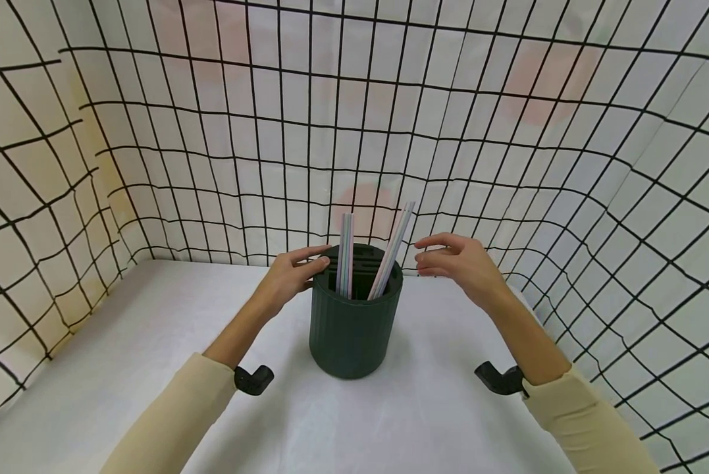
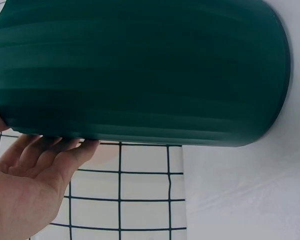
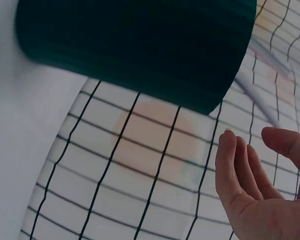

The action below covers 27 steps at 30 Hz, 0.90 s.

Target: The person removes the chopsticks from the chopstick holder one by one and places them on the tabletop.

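Note:
A dark green ribbed desk organizer cup (image 1: 354, 336) stands upright on the white table, with slotted compartments in its top. Two bundles of thin pastel sticks, perhaps straws or pencils, rise from it: an almost upright left bundle (image 1: 345, 253) and a right bundle (image 1: 392, 253) leaning right. My left hand (image 1: 291, 273) holds the cup at its upper left edge, thumb at the rim and fingers against the side, as the left wrist view shows too. Just right of the rim, my right hand (image 1: 455, 260) hovers apart from cup and sticks, fingers loosely bent with nothing between them.
Black wire grid panels (image 1: 324, 131) close off the back and both sides, with pale sheeting behind them. The white tabletop (image 1: 153, 329) runs up to the grid. A black wrist mount (image 1: 253, 380) sits on the left forearm, another mount (image 1: 499, 378) on the right.

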Tool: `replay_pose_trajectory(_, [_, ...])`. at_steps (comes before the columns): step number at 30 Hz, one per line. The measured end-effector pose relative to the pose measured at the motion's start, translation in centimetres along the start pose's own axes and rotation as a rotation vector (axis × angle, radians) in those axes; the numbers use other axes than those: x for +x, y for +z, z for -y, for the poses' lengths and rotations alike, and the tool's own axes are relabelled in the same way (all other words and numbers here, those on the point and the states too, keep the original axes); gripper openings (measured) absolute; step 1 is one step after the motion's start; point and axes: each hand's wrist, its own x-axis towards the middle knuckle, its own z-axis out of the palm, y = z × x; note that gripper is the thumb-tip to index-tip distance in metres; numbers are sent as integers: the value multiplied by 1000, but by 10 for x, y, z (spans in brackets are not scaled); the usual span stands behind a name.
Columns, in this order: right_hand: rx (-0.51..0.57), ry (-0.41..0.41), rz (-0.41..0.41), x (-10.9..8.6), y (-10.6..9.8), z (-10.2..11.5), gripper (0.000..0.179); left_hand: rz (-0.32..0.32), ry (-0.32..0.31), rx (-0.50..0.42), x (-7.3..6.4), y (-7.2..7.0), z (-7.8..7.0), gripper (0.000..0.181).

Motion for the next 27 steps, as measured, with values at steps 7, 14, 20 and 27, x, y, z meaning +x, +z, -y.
replay_pose_trajectory(7, [22, -25, 28, 3, 21, 11, 37, -1, 0, 3, -1, 1, -1, 44])
replay_pose_trajectory(14, [58, -31, 37, 5, 35, 8, 35, -3, -9, -4, 0, 1, 0, 43])
replay_pose_trajectory(20, [36, -16, -5, 4, 43, 5, 31, -1, -8, -7, -2, 0, 0, 43])
replay_pose_trajectory(27, [32, -46, -39, 3, 47, 1, 27, 22, 7, -14, 0, -1, 2, 44])
